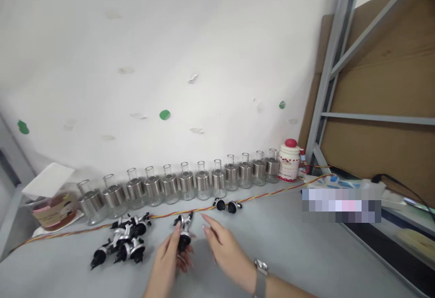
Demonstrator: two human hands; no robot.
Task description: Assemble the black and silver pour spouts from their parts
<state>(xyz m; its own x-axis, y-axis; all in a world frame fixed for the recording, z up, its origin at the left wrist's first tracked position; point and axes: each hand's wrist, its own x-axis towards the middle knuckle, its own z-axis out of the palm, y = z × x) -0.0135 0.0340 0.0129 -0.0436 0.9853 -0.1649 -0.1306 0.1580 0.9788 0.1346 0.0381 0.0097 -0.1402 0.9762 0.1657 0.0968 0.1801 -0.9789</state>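
My left hand is closed around a silver and black bottle pour spout, held just above the grey table. To its right, my right hand is open, with thumb and fingers apart and nothing in them. A pile of similar pour spouts lies left of my left hand. Two more spouts stand beyond my right hand, close to the bottles. Along the wall runs a row of several glass bottles with metal sleeves; their necks appear uncapped. Part of the held spout is hidden by my fingers.
A red and yellow twisted wire crosses the table before the bottles. A white jar with a red lid ends the row. At far left stands a brown-labelled container. A power strip and metal frame are on the right.
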